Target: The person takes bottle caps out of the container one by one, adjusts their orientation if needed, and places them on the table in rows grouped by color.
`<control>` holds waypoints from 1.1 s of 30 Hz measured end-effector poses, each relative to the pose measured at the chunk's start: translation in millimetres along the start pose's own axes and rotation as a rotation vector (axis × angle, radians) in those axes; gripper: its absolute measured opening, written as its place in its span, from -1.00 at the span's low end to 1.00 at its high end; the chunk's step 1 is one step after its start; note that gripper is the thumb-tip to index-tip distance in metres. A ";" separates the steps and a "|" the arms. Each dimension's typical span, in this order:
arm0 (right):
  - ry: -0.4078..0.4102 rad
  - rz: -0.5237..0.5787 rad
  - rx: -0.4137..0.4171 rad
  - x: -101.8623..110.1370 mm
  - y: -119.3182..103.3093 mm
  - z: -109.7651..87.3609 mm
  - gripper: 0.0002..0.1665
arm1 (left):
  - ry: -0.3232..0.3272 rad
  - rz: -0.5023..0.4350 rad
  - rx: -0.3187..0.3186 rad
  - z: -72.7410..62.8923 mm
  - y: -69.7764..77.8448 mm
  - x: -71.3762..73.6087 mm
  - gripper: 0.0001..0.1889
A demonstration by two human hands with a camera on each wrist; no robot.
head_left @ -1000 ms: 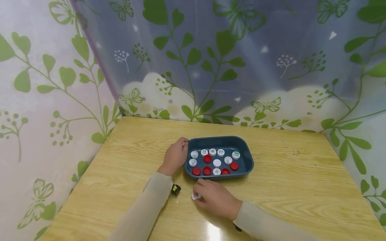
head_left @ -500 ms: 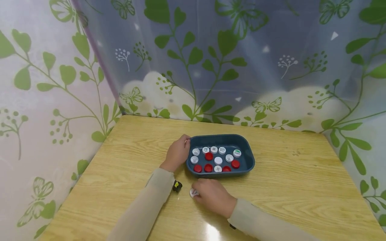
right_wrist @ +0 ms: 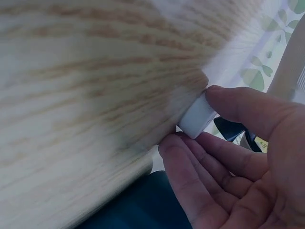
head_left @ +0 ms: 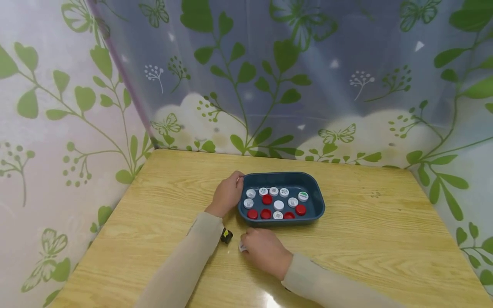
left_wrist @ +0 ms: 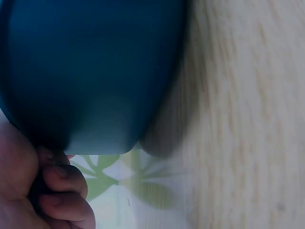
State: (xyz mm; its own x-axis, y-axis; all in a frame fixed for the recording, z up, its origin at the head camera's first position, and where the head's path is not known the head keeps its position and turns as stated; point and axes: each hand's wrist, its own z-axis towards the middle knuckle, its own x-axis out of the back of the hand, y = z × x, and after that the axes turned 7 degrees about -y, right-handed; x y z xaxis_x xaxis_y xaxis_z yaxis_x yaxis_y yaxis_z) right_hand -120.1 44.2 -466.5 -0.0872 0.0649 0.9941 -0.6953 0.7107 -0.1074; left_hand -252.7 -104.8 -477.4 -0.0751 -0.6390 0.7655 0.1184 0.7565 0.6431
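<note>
A dark blue tray (head_left: 319, 212) lies on the table with several red and white bottle caps in it. At its left end, my left hand (head_left: 228, 194) grips the rim; in the left wrist view the fingers (left_wrist: 66, 202) curl beside the tray's outer wall (left_wrist: 95, 81). My right hand (head_left: 266, 251) is in front of the tray, low over the tabletop. Between its thumb and fingers it pinches a white bottle cap (right_wrist: 196, 117), held on edge against or just above the wood; I cannot tell which. In the head view the fingers hide most of that cap (head_left: 242, 247).
The wooden table (head_left: 369, 239) stretches around the tray and meets a patterned curtain (head_left: 246, 85) behind it. A black wrist device (head_left: 226, 235) with a yellow mark sits at the left cuff, close to the right hand.
My right hand has shifted a little to the left with the white bottle cap. The left hand stays on the tray's rim, and the caps inside look the same.
</note>
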 end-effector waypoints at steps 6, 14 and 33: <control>0.012 0.018 -0.009 2.4 1.3 2.5 -0.90 | -0.033 -0.001 -0.025 7.5 3.7 2.0 -0.65; 0.000 0.031 -0.036 4.0 4.0 -0.4 -0.88 | -0.075 0.063 0.034 -5.6 10.8 6.5 -0.58; -0.038 0.073 0.001 5.7 0.2 4.5 -0.59 | -0.033 -0.121 -0.024 -20.8 2.6 -5.7 -0.54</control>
State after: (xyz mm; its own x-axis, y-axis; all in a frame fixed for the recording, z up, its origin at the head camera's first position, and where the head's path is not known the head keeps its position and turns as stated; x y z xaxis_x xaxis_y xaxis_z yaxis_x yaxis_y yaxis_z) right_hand -124.0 41.6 -461.0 -0.1647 0.0898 0.9822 -0.6866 0.7046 -0.1795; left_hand -231.3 -102.0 -480.5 -0.1227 -0.7200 0.6831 0.1306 0.6706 0.7302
